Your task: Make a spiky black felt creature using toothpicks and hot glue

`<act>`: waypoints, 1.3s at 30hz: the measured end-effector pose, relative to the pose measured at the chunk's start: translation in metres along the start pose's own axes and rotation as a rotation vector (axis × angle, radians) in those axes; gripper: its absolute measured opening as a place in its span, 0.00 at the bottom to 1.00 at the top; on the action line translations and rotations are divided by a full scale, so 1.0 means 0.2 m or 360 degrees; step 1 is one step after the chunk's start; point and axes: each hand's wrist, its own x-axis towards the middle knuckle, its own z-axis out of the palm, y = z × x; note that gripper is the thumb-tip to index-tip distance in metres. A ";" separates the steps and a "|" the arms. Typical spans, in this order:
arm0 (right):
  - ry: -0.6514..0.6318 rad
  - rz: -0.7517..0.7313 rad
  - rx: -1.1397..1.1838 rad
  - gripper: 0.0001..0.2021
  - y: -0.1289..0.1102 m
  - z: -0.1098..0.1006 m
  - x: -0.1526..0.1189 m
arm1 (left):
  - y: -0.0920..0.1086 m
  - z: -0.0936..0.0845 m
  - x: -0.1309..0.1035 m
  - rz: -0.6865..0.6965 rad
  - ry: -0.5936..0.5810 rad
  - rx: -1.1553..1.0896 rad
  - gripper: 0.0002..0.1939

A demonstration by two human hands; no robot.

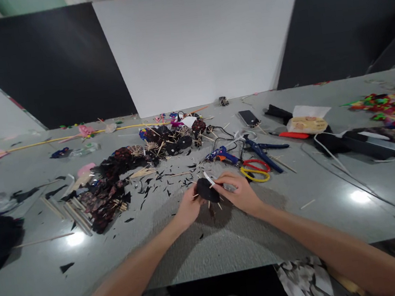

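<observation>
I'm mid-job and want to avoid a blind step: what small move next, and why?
Perhaps ease the right hand slightly aside: its fingers, at the white strip, hide part of the black disc's edge, so contact there is unclear. The left hand supports the disc's opposite side.

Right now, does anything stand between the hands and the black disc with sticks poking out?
Nothing visible does: the left hand holds the black disc, and the right hand is at its edge, pinching a white strip. The blue glue gun lies beyond them, out of the way.
</observation>
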 end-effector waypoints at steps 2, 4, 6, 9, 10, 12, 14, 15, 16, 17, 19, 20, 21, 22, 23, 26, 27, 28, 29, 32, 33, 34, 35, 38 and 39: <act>0.0014 -0.0015 -0.0012 0.10 0.00 0.00 0.00 | 0.01 0.00 0.00 -0.0019 -0.0016 0.0012 0.10; 0.0016 -0.0022 -0.0021 0.11 0.00 0.00 0.00 | 0.02 0.00 0.00 -0.0025 -0.0008 0.0035 0.11; 0.0007 -0.0022 -0.0017 0.12 -0.01 -0.01 0.00 | 0.02 0.01 0.00 -0.0024 -0.0018 0.0030 0.13; -0.0008 -0.0038 -0.0010 0.12 -0.02 -0.01 0.00 | 0.01 0.00 0.00 -0.0036 -0.0042 0.0006 0.12; -0.0009 -0.0048 -0.0011 0.12 -0.02 -0.01 0.00 | 0.00 0.00 0.00 -0.0045 -0.0035 0.0004 0.12; -0.0007 -0.0067 -0.0018 0.11 -0.01 -0.02 0.00 | -0.01 0.00 0.00 -0.0067 -0.0015 -0.0009 0.13; 0.0001 -0.0081 -0.0024 0.10 0.00 -0.01 0.00 | -0.02 0.00 0.00 -0.0079 0.0005 -0.0023 0.13; 0.0006 -0.0088 -0.0026 0.09 0.00 -0.01 0.00 | -0.03 0.00 0.00 -0.0080 0.0012 -0.0024 0.13; 0.0010 -0.0094 -0.0028 0.09 0.01 -0.01 0.00 | -0.03 0.00 0.00 -0.0079 0.0012 -0.0014 0.13; 0.0012 -0.0098 -0.0030 0.09 0.01 -0.01 0.00 | -0.02 0.00 0.00 -0.0077 0.0007 0.0002 0.13; 0.0003 -0.0098 -0.0037 0.10 0.01 -0.01 0.00 | -0.02 0.00 0.00 -0.0076 -0.0013 0.0022 0.15; -0.0005 -0.0093 -0.0039 0.10 0.01 -0.01 0.00 | -0.02 0.00 0.00 -0.0077 -0.0028 0.0028 0.15; -0.0014 -0.0087 -0.0040 0.10 0.01 -0.01 0.00 | -0.02 0.00 0.00 -0.0082 -0.0043 0.0032 0.16; -0.0022 -0.0081 -0.0040 0.10 0.01 -0.01 0.00 | -0.03 0.00 0.00 -0.0089 -0.0054 0.0036 0.17; -0.0028 -0.0076 -0.0039 0.10 0.00 -0.01 0.00 | -0.03 0.00 0.00 -0.0094 -0.0058 0.0040 0.17; -0.0038 -0.0069 -0.0042 0.09 0.01 -0.01 0.00 | -0.02 0.00 0.01 -0.0092 -0.0034 0.0050 0.17; -0.0039 -0.0068 -0.0044 0.09 0.01 -0.01 -0.01 | -0.02 0.01 0.01 -0.0079 -0.0025 0.0052 0.16; -0.0038 -0.0064 -0.0044 0.08 0.01 0.00 -0.01 | -0.02 0.01 0.01 -0.0062 -0.0017 0.0059 0.15; -0.0036 -0.0061 -0.0043 0.08 0.02 0.00 -0.01 | -0.01 0.01 0.00 -0.0045 -0.0012 0.0075 0.14; -0.0029 -0.0049 -0.0040 0.09 0.01 0.00 -0.01 | 0.00 0.01 0.00 0.0025 -0.0020 0.0157 0.12; -0.0028 -0.0041 -0.0040 0.09 0.01 0.00 -0.01 | 0.01 0.01 0.00 0.0050 -0.0025 0.0173 0.12; -0.0030 -0.0034 -0.0038 0.10 0.01 0.00 -0.01 | 0.01 0.01 0.00 0.0080 -0.0029 0.0177 0.13; -0.0033 -0.0028 -0.0034 0.11 0.00 -0.01 -0.01 | 0.01 0.01 0.00 0.0109 -0.0040 0.0173 0.13; -0.0049 -0.0036 -0.0015 0.12 -0.01 -0.01 0.00 | 0.01 0.01 -0.01 0.0159 -0.0059 0.0152 0.15; -0.0051 -0.0044 -0.0010 0.13 -0.01 -0.01 0.00 | 0.01 0.01 -0.01 0.0156 -0.0066 0.0144 0.16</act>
